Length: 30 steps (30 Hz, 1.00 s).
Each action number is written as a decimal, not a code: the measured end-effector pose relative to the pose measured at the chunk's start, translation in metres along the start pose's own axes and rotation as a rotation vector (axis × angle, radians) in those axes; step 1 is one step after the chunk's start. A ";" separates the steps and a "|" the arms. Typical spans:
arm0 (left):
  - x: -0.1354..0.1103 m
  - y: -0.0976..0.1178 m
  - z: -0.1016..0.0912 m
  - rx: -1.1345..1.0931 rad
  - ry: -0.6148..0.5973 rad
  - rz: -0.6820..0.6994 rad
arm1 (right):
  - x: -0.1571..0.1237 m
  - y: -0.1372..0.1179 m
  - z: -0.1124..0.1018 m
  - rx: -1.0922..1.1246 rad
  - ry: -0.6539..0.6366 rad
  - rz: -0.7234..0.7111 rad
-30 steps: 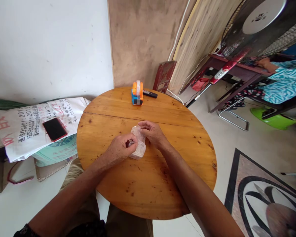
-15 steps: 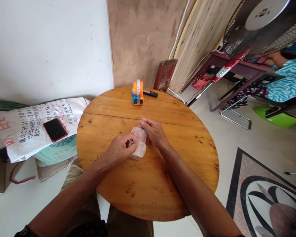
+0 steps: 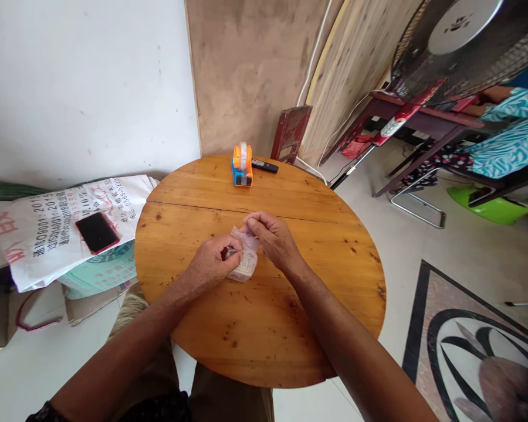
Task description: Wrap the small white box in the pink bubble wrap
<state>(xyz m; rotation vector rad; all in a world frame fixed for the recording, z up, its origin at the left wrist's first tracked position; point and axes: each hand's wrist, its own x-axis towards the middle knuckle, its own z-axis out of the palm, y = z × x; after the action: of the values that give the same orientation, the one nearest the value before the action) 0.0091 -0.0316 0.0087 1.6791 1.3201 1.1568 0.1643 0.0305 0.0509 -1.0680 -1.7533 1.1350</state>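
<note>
Between my hands on the round wooden table (image 3: 264,328) lies a small packet of clear bubble wrap (image 3: 247,266) with something pale inside, whose kind I cannot make out. My left hand (image 3: 213,257) is closed in a pinch on the wrap's left side. Fingers of my right hand (image 3: 270,234) pinch the upper flap of the wrap, at its far right. Past the hands, an orange and blue tape dispenser (image 3: 242,166) stands near the table's far edge. Beside it lies a black elongated object (image 3: 264,166).
On the left, a phone (image 3: 97,232) rests on white printed sacks (image 3: 30,234). A standing fan (image 3: 444,53) is at the upper right, and a person in patterned blue clothing (image 3: 506,140) sits behind it. A dark red wooden chair back (image 3: 291,133) rises beyond the table.
The upper flap of the bubble wrap looks more bunched under my right fingers. Both hands stay on the packet, and the whole view has shifted slightly.
</note>
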 end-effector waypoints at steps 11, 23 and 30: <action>-0.001 0.000 0.000 0.134 0.079 0.095 | -0.010 0.003 0.003 0.015 0.025 -0.016; -0.002 0.005 -0.002 0.102 0.052 0.059 | -0.058 -0.007 -0.027 -0.324 0.017 0.080; -0.004 0.003 -0.002 -0.021 0.025 0.028 | -0.057 0.010 -0.003 -0.461 -0.147 0.007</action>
<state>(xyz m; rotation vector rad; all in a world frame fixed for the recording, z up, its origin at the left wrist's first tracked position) 0.0075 -0.0366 0.0110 1.6779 1.2994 1.2075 0.1886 -0.0185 0.0331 -1.2833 -2.1959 0.8469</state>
